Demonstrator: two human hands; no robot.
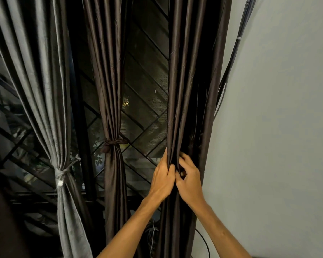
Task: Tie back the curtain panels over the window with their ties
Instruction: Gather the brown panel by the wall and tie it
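Three curtain panels hang over a dark window. The right brown panel (190,81) hangs beside the wall and has no tie visible on it. My left hand (161,177) grips its gathered folds from the left. My right hand (189,176) pinches the same folds from the right, the two hands touching. The middle brown panel (110,81) is bound by a brown tie (113,143). The grey panel (39,81) on the left is bound by a grey tie (61,173).
A metal window grille (147,112) with diagonal bars shows between the panels. A pale wall (278,127) fills the right side. Dark cables (231,62) run down the wall beside the right panel, and a cable loops low (205,243) near my right forearm.
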